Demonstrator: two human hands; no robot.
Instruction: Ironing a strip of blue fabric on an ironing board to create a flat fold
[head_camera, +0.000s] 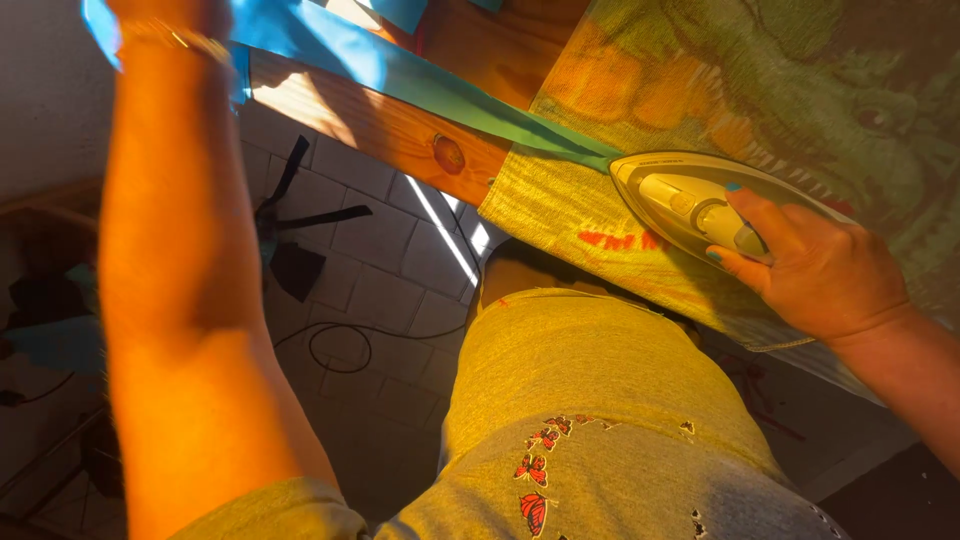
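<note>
R hand (820, 275) grips iron (700, 205) w/ tip on blue strip (400, 72); L hand (165, 15), strip end near iron-far side, grip unclear; most of strip unpressed.

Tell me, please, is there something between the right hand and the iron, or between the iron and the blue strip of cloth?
Nothing visible. The right hand already grips the iron by its handle, on the printed towel. The iron's tip is right at the blue strip, with nothing between. The left hand pulls the strip at the top edge.
</note>
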